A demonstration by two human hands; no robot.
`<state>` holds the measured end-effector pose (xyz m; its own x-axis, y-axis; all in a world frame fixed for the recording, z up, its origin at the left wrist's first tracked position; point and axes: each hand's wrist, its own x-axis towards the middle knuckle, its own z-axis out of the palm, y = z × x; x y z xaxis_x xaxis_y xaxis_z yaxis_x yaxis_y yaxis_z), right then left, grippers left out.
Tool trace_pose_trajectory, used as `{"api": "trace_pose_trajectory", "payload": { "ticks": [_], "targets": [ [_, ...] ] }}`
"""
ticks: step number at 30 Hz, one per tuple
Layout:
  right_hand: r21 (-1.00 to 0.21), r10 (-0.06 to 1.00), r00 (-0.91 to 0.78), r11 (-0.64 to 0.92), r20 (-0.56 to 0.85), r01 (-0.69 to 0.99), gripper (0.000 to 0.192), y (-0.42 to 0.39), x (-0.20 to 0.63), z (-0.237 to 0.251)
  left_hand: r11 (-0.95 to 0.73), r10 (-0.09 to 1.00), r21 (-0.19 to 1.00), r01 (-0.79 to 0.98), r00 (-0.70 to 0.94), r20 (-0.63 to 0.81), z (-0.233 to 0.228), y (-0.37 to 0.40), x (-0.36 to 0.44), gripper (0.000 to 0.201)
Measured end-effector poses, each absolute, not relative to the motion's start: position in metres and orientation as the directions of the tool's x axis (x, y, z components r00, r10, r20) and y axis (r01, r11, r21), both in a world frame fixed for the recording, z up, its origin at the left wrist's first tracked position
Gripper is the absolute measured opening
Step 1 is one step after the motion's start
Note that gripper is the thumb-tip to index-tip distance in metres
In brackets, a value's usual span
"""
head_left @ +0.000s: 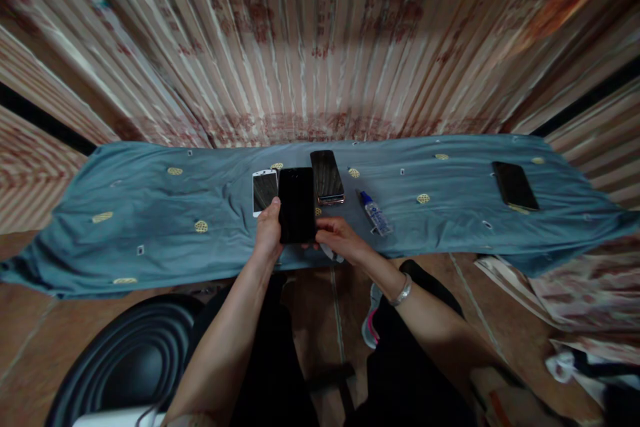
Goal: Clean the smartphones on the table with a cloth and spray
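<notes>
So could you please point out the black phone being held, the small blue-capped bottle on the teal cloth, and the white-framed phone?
black phone (297, 205), head view, middle of its dark screen.
small blue-capped bottle (375, 215), head view, its clear body.
white-framed phone (263, 191), head view, its screen.

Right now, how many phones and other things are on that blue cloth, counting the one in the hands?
Phones: 4 – black phone held by the left hand and right hand, white phone, dark phone, far phone
Bottles: 1 – small bottle
Total: 5, on the blue cloth
</notes>
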<state>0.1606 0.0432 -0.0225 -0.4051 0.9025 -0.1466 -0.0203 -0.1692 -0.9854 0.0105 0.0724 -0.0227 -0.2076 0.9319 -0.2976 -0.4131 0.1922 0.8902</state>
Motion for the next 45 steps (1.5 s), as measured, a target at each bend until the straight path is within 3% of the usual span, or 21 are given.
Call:
{"api": "trace_pose_trajectory", "payload": {
  "ticks": [7, 15, 21, 30, 39, 45],
  "targets": [
    [-0.973, 0.876, -0.456, -0.217, -0.158, -0.08, 0.013, 0.041, 0.164, -0.018, 0.297, 0.906, 0.85, -0.435, -0.151, -0.394, -0.025, 0.071, 0.01, 0.036],
    [-0.981, 0.885, -0.428, -0.142, -0.186, 0.131, 0.024, 0.045, 0.17, -0.02, 0.155, 0.928, 0.897, -0.413, -0.252, -0.276, -0.02, 0.067, 0.013, 0.041],
    [-0.982, 0.832, -0.525, -0.186, -0.181, 0.043, 0.02, 0.046, 0.171, -0.012, 0.255, 0.917, 0.863, -0.436, -0.176, -0.359, -0.015, 0.066, 0.009, 0.035],
    [-0.968, 0.859, -0.482, -0.24, -0.172, -0.081, 0.017, 0.046, 0.164, -0.019, 0.326, 0.887, 0.817, -0.476, -0.144, -0.438, -0.012, 0.067, 0.01, 0.026],
    [-0.969, 0.885, -0.436, -0.228, -0.166, -0.096, 0.013, 0.043, 0.159, -0.018, 0.176, 0.92, 0.917, -0.359, -0.271, -0.283, -0.023, 0.074, 0.008, 0.04],
    [-0.958, 0.879, -0.413, -0.283, -0.239, -0.048, 0.011, 0.041, 0.163, -0.016, 0.128, 0.941, 0.921, -0.367, -0.249, -0.23, -0.025, 0.074, 0.012, 0.043]
  ]
}}
